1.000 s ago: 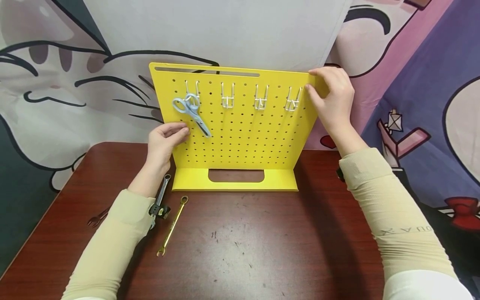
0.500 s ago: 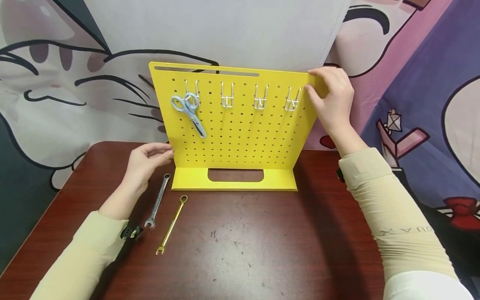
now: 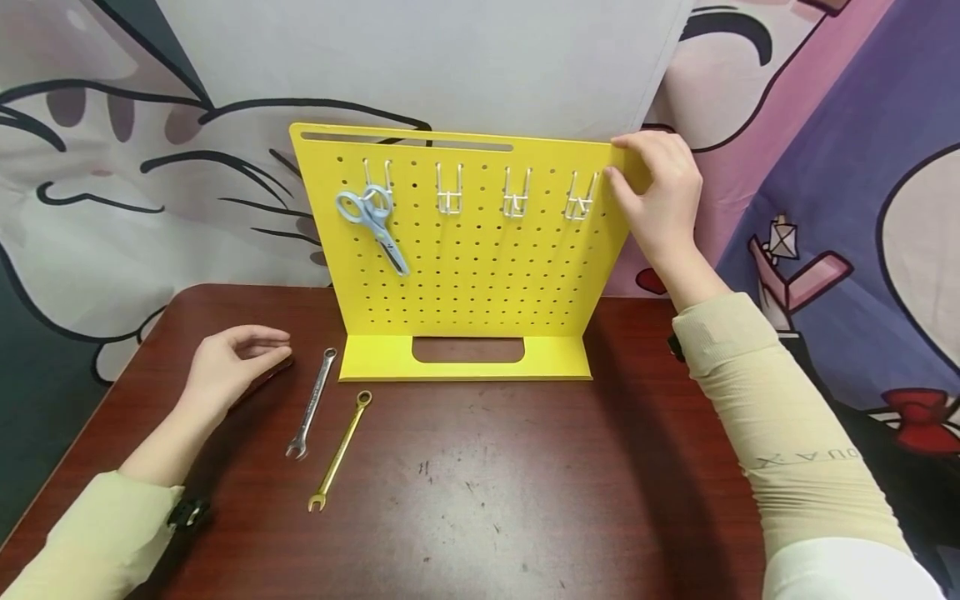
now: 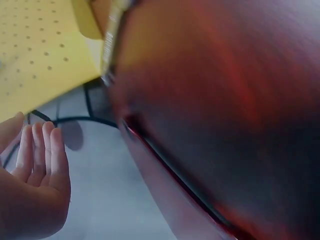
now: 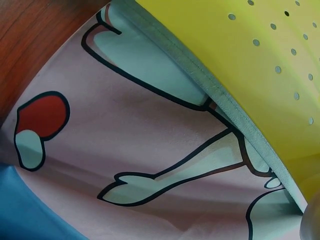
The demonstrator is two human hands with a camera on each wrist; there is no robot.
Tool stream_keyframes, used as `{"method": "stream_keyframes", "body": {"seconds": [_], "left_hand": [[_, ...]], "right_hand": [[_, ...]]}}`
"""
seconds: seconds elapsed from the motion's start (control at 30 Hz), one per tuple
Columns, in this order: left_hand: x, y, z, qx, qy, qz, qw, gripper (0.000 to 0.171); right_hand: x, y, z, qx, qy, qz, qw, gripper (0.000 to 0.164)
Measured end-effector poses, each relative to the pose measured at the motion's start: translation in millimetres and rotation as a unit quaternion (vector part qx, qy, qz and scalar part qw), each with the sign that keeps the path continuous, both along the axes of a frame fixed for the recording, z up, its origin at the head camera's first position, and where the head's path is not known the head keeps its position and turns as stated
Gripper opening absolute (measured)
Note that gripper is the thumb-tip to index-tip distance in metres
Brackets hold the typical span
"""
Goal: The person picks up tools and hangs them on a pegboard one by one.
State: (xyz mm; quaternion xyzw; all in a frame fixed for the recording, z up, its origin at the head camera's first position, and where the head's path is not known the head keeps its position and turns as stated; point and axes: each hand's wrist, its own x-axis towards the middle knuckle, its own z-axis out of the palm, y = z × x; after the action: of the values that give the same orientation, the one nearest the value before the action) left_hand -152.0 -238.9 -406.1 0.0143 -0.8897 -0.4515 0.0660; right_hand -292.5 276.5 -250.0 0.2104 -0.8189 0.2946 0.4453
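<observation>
My left hand hovers over the left of the table, fingers relaxed with nothing between them. Just under it lies a dark red wrench, mostly hidden by the hand in the head view; the left wrist view shows its long thin shaft. My right hand pinches the upper right edge of a yellow pegboard. Light-blue scissors hang from the leftmost white hook. To the right of my left hand lie a silver wrench and a gold wrench.
Several white hooks run along the board's top, among them a second hook and the rightmost hook. The dark red-brown table reaches back to a cartoon-printed cloth.
My left hand has left the scissors by the board's left side and moved left and down to the dark red wrench. The scissors have swung to a steeper hang. My right hand stays put.
</observation>
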Motion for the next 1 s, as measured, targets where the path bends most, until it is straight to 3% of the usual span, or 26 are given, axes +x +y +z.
{"method": "stream_keyframes", "body": {"seconds": [0.13, 0.33, 0.5, 0.7, 1.0], "left_hand": [[7.7, -18, -5.9, -0.073, 0.010, 0.002, 0.9973, 0.029], [16.4, -41, -17.0, -0.130, 0.001, -0.006, 0.9915, 0.027], [19.3, -53, -24.6, -0.165, -0.018, -0.015, 0.9860, 0.027], [21.8, -60, -36.9, -0.174, -0.033, -0.025, 0.9839, 0.028], [19.0, -64, -48.8, -0.151, -0.059, -0.023, 0.9866, 0.029]], "right_hand": [[-0.4, 0, -0.3, 0.005, 0.002, -0.001, 1.000, 0.024], [-0.4, 2, -2.2, 0.025, 0.006, -0.003, 1.000, 0.026], [0.6, 0, -2.7, -0.005, -0.001, 0.000, 1.000, 0.024], [-1.1, -1, -3.2, -0.019, -0.005, 0.000, 1.000, 0.023], [-3.8, -1, -2.3, -0.017, -0.005, -0.001, 1.000, 0.023]]}}
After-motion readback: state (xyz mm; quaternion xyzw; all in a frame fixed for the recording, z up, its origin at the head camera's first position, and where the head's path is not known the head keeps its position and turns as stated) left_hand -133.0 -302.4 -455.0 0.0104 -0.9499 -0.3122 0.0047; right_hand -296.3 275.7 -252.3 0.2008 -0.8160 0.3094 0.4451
